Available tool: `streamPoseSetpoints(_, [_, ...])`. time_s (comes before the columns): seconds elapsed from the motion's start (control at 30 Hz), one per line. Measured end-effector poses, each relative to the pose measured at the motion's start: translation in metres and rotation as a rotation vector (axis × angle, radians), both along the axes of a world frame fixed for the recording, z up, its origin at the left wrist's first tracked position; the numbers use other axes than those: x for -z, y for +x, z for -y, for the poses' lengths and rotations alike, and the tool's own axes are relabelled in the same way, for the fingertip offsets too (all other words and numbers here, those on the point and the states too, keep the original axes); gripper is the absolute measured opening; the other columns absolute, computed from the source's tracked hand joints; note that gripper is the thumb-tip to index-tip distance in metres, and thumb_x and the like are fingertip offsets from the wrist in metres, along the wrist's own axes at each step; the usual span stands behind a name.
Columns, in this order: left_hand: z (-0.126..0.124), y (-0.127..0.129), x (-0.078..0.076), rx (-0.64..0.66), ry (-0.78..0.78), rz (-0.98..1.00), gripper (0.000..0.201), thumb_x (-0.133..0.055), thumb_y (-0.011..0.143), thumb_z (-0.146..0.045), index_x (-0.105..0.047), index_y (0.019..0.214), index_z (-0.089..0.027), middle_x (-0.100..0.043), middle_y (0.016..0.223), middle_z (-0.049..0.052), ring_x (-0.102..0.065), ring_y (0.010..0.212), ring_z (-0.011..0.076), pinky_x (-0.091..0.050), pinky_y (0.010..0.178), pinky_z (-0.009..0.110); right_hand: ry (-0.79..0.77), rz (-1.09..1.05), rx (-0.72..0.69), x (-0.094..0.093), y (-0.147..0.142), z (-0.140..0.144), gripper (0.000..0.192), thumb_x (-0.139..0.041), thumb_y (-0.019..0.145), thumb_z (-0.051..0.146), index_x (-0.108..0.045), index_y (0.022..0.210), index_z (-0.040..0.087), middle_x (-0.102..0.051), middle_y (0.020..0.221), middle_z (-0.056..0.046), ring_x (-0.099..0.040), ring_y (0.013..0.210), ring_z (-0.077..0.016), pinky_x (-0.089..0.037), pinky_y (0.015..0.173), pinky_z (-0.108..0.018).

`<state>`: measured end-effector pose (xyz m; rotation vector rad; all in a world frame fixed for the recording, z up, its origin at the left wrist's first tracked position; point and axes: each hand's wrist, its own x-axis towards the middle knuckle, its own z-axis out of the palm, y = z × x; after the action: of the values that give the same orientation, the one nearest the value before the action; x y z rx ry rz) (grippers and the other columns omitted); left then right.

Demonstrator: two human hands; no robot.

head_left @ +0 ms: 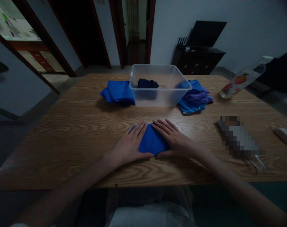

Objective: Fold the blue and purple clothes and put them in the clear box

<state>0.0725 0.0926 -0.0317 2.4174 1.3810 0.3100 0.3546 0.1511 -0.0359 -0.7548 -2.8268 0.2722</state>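
Note:
A piece of blue cloth (152, 142), folded into a small bundle, lies on the wooden table (74, 142) close in front of me. My left hand (131, 143) rests flat over its left side, fingers stretched forward. On the right side my right hand (173, 138) lies the same way, palm down with its fingers extended. Both thumbs point inward along the near edge of the cloth, their tips close together. The palms cover the cloth's two sides. Beyond the hands stands a clear plastic bin (157, 97) with a dark rolled cloth (146, 83) inside.
Blue folded cloth (119, 91) lies left of the bin; crumpled blue and purple cloth (195, 97) lies to its right. Further right are a tilted-looking clear bottle (244, 78), a blurred-out object with a white strap (257, 162), and a pale rounded object (285, 135).

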Motion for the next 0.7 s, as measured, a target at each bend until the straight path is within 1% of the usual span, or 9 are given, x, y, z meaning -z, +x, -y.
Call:
streamPoseSetpoints(0.17, [-0.002,-0.009,0.007,-0.021,-0.046,-0.032,0.139,-0.081,0.076,-0.084,-0.017,0.177,-0.012,-0.022,0.182,0.023,-0.022,0.17,0.0409,-0.017,0.14,0.057,-0.011,-0.004,-0.029,0.005,0.003,-0.005,0.137,-0.081,0.083,0.082,-0.012,0.179,0.013,-0.03,0.179,-0.025,-0.028,0.167,-0.0404,-0.025,0.136,-0.063])
streamPoseSetpoints(0.3, [-0.002,-0.014,0.012,-0.059,-0.046,-0.026,0.145,-0.083,0.07,-0.087,-0.016,0.177,-0.016,-0.022,0.182,0.022,-0.022,0.169,0.0442,-0.022,0.139,0.059,-0.03,-0.019,-0.021,0.01,0.004,-0.009,0.147,-0.082,0.076,0.087,-0.009,0.178,0.01,-0.031,0.177,-0.029,-0.031,0.166,-0.0422,-0.027,0.135,-0.064])
streamPoseSetpoints(0.4, [-0.003,-0.017,0.014,-0.058,-0.049,-0.044,0.151,-0.087,0.064,-0.087,-0.017,0.176,-0.015,-0.022,0.182,0.024,-0.022,0.169,0.0446,-0.022,0.139,0.058,-0.038,-0.033,-0.021,0.015,0.004,-0.013,0.153,-0.08,0.073,0.092,-0.007,0.178,0.009,-0.031,0.176,-0.03,-0.031,0.165,-0.0441,-0.026,0.135,-0.065])
streamPoseSetpoints(0.5, [-0.003,-0.02,0.014,-0.048,-0.049,-0.061,0.157,-0.09,0.059,-0.087,-0.014,0.176,-0.015,-0.021,0.182,0.024,-0.022,0.169,0.044,-0.023,0.139,0.058,-0.053,-0.04,-0.02,0.019,0.006,-0.017,0.156,-0.078,0.071,0.095,-0.004,0.179,0.01,-0.029,0.177,-0.031,-0.031,0.165,-0.0455,-0.027,0.135,-0.066])
streamPoseSetpoints(0.6, [-0.002,-0.021,0.014,-0.046,-0.023,-0.053,0.159,-0.092,0.058,-0.085,-0.011,0.176,-0.017,-0.023,0.181,0.024,-0.023,0.169,0.0436,-0.023,0.139,0.059,-0.084,-0.044,-0.017,0.021,0.008,-0.02,0.158,-0.08,0.069,0.094,-0.001,0.179,0.013,-0.028,0.177,-0.03,-0.031,0.165,-0.046,-0.026,0.135,-0.067])
streamPoseSetpoints(0.7, [0.0,-0.021,0.014,-0.043,-0.026,-0.067,0.16,-0.095,0.057,-0.082,-0.012,0.175,-0.014,-0.023,0.181,0.026,-0.023,0.169,0.0441,-0.023,0.14,0.059,-0.099,-0.064,-0.023,0.022,0.009,-0.021,0.159,-0.083,0.069,0.092,0.001,0.179,0.015,-0.028,0.178,-0.029,-0.031,0.165,-0.046,-0.024,0.135,-0.068])
